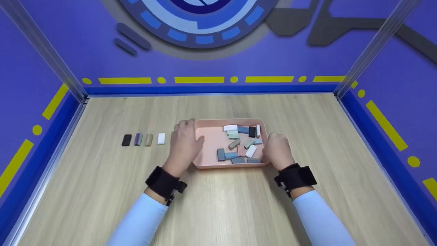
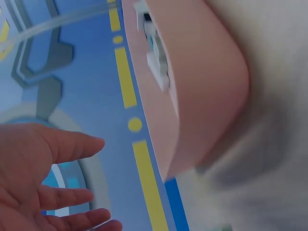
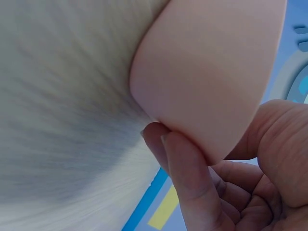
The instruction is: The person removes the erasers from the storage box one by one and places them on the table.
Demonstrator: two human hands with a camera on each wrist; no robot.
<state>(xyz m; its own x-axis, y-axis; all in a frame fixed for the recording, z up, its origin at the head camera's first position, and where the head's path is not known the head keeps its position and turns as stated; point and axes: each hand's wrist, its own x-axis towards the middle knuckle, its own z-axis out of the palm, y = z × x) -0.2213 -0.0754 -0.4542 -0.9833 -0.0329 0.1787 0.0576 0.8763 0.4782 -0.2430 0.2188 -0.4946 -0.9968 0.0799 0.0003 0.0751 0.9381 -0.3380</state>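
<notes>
A shallow pink tray [image 1: 209, 135] with rounded corners sits on the table and holds several small blocks [image 1: 251, 151] in white, black, grey, blue, green and tan, mostly in its right half. My right hand [image 1: 279, 150] grips the tray's right end; the right wrist view shows fingers [image 3: 190, 168] against the outside of its wall, with the thumb over the rim. At the left end is my left hand [image 1: 184, 143], its thumb and fingers spread. In the left wrist view that hand [image 2: 29, 178] stands apart from the tray wall [image 2: 211, 82].
Left of the tray, a row of blocks stands on the wooden table [image 1: 222, 205]: a black block [image 1: 126, 140], a purple-and-green block [image 1: 138, 139], a tan block [image 1: 149, 139] and a white block [image 1: 161, 138]. Blue panels [image 1: 218, 65] wall the back and both sides.
</notes>
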